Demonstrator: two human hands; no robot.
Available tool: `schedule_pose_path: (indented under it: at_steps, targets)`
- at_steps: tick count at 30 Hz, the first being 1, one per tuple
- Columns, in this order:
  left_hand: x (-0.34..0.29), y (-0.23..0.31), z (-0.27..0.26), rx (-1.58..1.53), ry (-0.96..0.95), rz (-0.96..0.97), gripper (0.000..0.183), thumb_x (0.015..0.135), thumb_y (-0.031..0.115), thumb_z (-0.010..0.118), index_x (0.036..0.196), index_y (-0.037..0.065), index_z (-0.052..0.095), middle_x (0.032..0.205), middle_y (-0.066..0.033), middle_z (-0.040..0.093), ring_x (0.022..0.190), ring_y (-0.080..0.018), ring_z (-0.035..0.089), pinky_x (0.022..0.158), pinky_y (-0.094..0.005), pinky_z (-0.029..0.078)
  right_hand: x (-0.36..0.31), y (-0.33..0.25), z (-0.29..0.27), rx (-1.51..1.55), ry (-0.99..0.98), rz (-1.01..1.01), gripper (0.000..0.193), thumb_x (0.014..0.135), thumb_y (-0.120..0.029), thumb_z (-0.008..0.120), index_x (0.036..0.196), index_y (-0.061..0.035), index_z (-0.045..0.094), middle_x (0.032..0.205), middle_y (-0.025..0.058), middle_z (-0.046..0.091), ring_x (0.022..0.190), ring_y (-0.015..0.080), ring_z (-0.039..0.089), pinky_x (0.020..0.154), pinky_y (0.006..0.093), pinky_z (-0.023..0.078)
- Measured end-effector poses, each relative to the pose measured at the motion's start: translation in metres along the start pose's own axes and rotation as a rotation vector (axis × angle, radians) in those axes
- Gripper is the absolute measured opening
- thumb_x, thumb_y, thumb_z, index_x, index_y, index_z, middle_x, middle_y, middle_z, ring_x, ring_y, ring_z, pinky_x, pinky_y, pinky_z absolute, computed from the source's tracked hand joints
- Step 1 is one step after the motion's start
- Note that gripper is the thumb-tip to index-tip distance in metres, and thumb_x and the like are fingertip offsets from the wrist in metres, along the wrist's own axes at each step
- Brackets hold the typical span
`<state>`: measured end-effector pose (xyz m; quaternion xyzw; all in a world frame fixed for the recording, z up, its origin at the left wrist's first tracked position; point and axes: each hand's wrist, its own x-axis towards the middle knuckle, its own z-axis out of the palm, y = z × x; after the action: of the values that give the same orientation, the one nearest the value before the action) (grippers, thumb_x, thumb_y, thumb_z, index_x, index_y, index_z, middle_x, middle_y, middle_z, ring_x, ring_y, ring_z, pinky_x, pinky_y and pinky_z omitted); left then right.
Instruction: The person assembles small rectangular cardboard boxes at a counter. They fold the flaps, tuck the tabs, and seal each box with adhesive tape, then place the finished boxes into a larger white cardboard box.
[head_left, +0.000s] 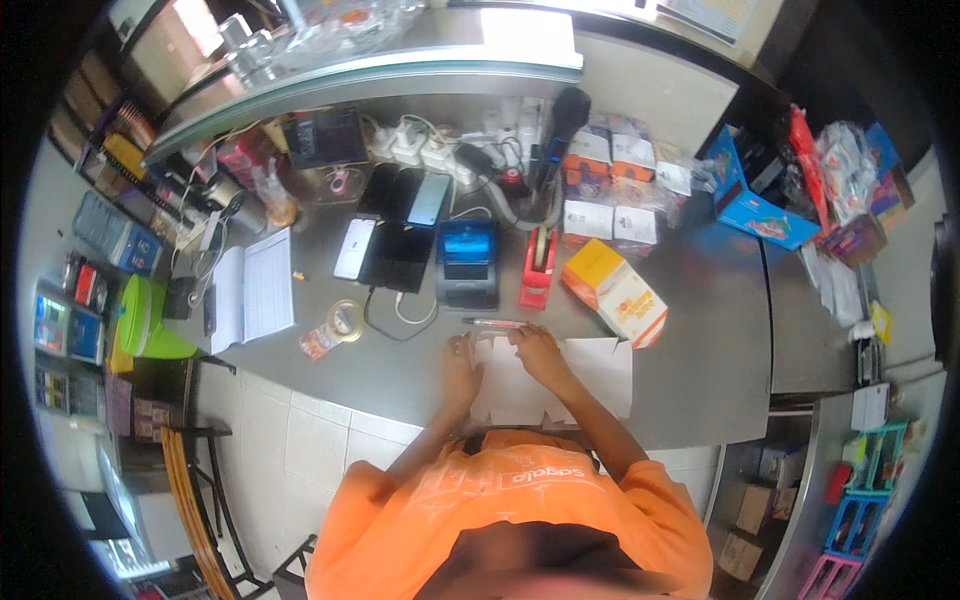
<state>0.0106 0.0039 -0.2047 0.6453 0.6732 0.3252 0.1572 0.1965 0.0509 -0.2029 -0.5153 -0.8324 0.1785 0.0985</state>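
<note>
On the counter (695, 365), the half-curled right hand (537, 350) touches white paper (597, 378).

Red tape dispenser (536, 288), green container (152, 328)

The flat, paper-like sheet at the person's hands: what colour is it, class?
White; the flat, paper-like sheet shows best in the head view.

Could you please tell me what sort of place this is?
Likely a shop counter, judging by the orange-and-white packs, red tape dispenser and what looks like a printer.
</note>
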Motion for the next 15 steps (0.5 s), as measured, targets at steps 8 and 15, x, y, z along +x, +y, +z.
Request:
schedule_pose_path:
  at_steps: [8,15]
  targets:
    - [-0.010,-0.018,0.010,-0.236,-0.224,-0.147,0.049,0.079,0.003,0.071,0.125,0.001,0.056,0.116,-0.0202,0.056,0.101,-0.0378,0.060,0.085,-0.0452,0.051,0.006,0.000,-0.004,0.050,0.195,-0.029,0.031,0.070,-0.009,0.078,0.097,-0.0076,0.063,0.094,0.0110,0.063,0.098,0.0313,0.061,0.087,0.0445,0.046]
    - [-0.014,0.006,-0.004,-0.161,0.097,0.096,0.041,0.085,0.007,0.069,0.125,0.006,0.061,0.114,-0.0168,0.060,0.094,-0.0354,0.063,0.083,-0.0435,0.052,0.000,-0.003,-0.033,0.004,0.233,-0.159,0.014,0.078,-0.007,0.070,0.093,-0.0074,0.068,0.088,0.0120,0.070,0.085,0.0331,0.064,0.088,0.0442,0.045]
